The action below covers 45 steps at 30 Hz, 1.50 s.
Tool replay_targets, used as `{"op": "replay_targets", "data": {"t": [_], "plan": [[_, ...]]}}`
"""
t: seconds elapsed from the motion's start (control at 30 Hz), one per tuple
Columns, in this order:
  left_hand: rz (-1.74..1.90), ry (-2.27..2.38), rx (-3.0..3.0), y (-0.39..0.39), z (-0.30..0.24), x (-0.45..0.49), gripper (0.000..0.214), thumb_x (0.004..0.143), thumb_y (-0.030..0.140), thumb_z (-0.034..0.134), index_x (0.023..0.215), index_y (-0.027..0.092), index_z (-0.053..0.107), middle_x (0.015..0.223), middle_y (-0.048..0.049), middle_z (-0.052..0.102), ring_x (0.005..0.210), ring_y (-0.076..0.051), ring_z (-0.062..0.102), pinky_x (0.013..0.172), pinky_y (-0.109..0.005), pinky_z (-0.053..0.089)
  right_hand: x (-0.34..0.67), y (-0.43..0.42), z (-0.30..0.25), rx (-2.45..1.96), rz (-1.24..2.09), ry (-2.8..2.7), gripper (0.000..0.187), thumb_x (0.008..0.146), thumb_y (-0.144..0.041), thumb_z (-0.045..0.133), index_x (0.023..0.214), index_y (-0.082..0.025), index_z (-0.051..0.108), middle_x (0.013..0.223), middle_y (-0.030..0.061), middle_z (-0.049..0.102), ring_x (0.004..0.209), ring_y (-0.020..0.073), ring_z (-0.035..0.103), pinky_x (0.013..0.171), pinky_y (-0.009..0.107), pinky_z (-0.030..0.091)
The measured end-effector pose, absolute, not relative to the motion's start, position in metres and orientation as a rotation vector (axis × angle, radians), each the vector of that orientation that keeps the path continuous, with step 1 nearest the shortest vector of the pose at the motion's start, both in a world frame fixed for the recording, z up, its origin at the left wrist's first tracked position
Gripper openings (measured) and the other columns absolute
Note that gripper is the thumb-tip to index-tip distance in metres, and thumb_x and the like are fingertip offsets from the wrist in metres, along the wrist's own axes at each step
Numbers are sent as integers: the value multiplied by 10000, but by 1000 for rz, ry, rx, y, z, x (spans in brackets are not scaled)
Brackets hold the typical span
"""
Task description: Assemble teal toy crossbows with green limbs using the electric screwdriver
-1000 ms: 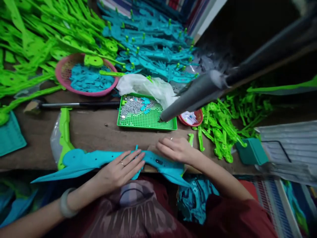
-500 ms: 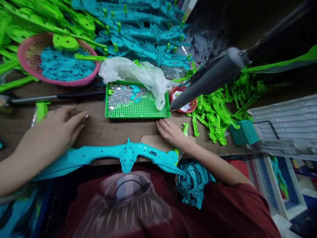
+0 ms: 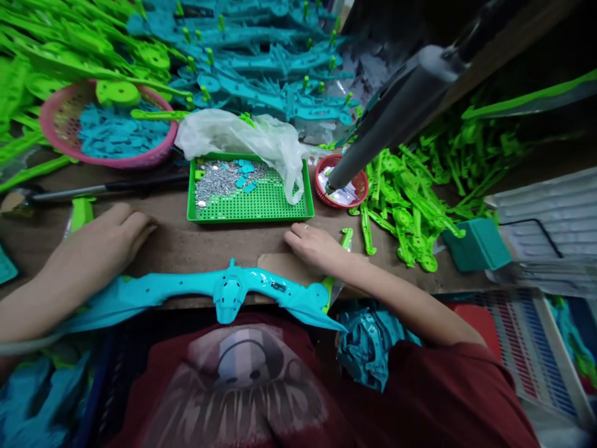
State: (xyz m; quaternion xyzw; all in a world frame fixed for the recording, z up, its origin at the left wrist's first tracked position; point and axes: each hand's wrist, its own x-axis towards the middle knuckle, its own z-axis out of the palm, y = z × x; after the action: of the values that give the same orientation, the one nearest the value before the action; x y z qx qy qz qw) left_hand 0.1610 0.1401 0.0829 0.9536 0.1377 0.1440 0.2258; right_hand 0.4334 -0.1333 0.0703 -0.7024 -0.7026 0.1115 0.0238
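A turquoise plastic toy bow (image 3: pixel 186 286) lies across the front edge of the table, its middle grip towards me. My left hand (image 3: pixel 112 239) is above the bow's left limb with its fingers curled down; their tips are hidden. Beyond the bow's right limb, my right hand (image 3: pixel 314 246), with a ring on one finger, rests at a piece of cardboard (image 3: pixel 280 266). Its fingers are bent and together, and what they hold, if anything, does not show. A lime-green lever piece (image 3: pixel 346 238) is just past the right wrist.
Screws and turquoise bits lie in a green perforated tray (image 3: pixel 252 219), partly covered by a plastic bag (image 3: pixel 242 134). A red basket (image 3: pixel 342 202) stands beside a slanting grey cylinder (image 3: pixel 392 118). Behind are a pink basket (image 3: pixel 135 163), turquoise parts (image 3: pixel 265 74) and green parts (image 3: pixel 405 211).
My left hand has drawn back slightly to the left and its fingers have curled under; a shiny speck at its fingertips no longer shows. My right hand stays at the cardboard. The view has shifted slightly.
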Motion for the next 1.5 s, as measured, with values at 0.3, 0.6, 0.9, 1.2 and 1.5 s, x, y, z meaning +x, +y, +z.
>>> {"op": "replay_targets", "data": {"t": [0.3, 0.6, 0.9, 1.2, 1.5], "plan": [[540, -371, 2814, -57, 84, 172, 285, 1011, 129, 349, 1082, 144, 625, 1370, -126, 646, 907, -181, 657, 733, -327, 476, 419, -150, 93, -1746, 725, -1576, 62, 963, -160, 600, 994, -155, 653, 866, 20, 691, 774, 126, 625, 698, 240, 459], [633, -341, 2833, -78, 35, 186, 225, 980, 120, 445, 1017, 125, 667, 1376, -156, 655, 786, -173, 661, 676, -340, 464, 401, -158, 92, -1592, 791, -2132, 145, 1046, -214, 452, 1034, -150, 581, 1053, 101, 614, 955, 169, 594, 832, 298, 538], [841, -295, 2721, -77, 18, 185, 275, 990, 81, 422, 1047, 102, 690, 1179, -117, 709, 907, -171, 648, 789, -322, 490, 404, -141, 96, -1427, 635, -2595, 274, 1057, -172, 382, 967, -123, 637, 1064, 108, 605, 981, 191, 534, 849, 327, 532], [801, -243, 2715, -79, 22, 185, 292, 979, 64, 409, 1088, 59, 679, 1123, -120, 708, 886, -166, 655, 768, -313, 524, 404, -134, 105, -1443, 723, -2707, 245, 1050, -164, 405, 1000, -101, 636, 1037, 117, 604, 963, 195, 540, 850, 339, 530], [819, -208, 2670, -85, 16, 184, 272, 976, 70, 429, 1099, 51, 671, 1096, -113, 702, 866, -175, 662, 730, -318, 535, 397, -124, 109, -1554, 904, -2646, 219, 1063, -172, 367, 1029, -118, 577, 1015, 86, 605, 876, 171, 553, 813, 313, 511]]}}
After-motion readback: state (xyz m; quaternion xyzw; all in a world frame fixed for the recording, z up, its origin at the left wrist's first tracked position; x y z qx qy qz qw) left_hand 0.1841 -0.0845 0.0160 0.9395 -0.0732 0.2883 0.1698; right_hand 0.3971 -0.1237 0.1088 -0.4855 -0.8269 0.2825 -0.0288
